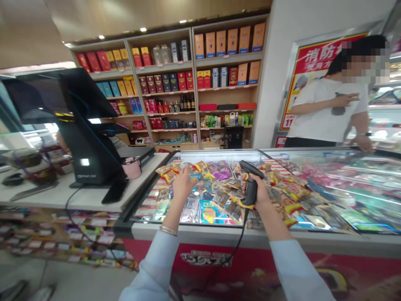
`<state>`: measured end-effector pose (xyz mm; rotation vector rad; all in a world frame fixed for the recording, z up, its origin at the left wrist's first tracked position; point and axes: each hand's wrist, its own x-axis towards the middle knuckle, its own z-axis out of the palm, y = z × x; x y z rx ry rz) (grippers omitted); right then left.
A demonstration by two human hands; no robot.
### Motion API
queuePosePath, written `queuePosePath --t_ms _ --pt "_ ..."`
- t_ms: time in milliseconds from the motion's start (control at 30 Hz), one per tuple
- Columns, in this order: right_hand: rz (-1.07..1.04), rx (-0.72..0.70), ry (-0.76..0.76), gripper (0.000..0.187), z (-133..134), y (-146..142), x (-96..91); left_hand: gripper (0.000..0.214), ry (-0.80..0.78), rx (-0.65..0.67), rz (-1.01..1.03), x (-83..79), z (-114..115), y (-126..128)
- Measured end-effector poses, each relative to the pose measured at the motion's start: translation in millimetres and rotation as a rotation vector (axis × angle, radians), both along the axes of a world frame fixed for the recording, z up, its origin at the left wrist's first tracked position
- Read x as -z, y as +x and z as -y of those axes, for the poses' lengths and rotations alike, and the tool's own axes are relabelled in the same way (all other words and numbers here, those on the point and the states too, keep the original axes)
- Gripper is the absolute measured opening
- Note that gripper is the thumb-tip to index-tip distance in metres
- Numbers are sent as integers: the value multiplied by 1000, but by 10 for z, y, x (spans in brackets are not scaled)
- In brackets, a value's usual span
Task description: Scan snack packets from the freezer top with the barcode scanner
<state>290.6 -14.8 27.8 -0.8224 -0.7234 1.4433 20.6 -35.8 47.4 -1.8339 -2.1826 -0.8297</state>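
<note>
My right hand [262, 191] is wrapped round the grip of a black and yellow barcode scanner [250, 190], whose head points up and to the left. A black cable [240, 240] hangs from the base of its handle. Over the left part of the snack packets, my left hand [184, 180] reaches forward with thumb and fingers apart, and nothing shows in it. Small snack packets [227, 188] lie spread over the glass top of a chest freezer [150, 232]. Purple packets [218, 170] are just beyond and right of my left hand.
A black checkout terminal [90, 138] stands on the white counter [147, 173] at left, with a phone [115, 191] and a pink cup [131, 168] beside it. Across the freezer stands a person in a white shirt [326, 110]. Shelves [196, 92] of boxed goods line the back wall.
</note>
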Motion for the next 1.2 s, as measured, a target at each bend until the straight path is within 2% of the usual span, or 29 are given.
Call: queuePosePath --t_ms 100,233,367,467,567,667,767,933,1033,1200 --pt "14 -70 -17 27 0 -426 62 71 43 -123 55 223 58 -441" --pt "55 -164 -26 27 6 -956 231 74 141 -252 137 604 74 -916" --pt "122 -266 -43 28 -14 -1413 394 68 185 -226 164 935 6 -1217" --pt "153 -283 -49 27 -41 -1696 509 60 152 -161 145 1085 -72 -1329" --pt "165 -315 -37 27 -58 -1908 634 58 130 -150 114 1157 -116 -1351" --pt "182 -367 -44 29 -49 -2031 746 64 95 -177 81 1171 -93 -1308" --pt "188 -412 -60 31 -20 -2070 826 70 32 -237 43 1151 -23 -1244" --pt "181 -452 -59 36 11 -2047 932 58 42 -249 85 1177 29 -1246" --pt "182 -454 -71 38 -3 -2038 982 58 170 -189 269 1251 -14 -1330" --pt "138 -496 -69 39 -20 -2021 1002 47 390 -11 826 1307 -75 -1425"
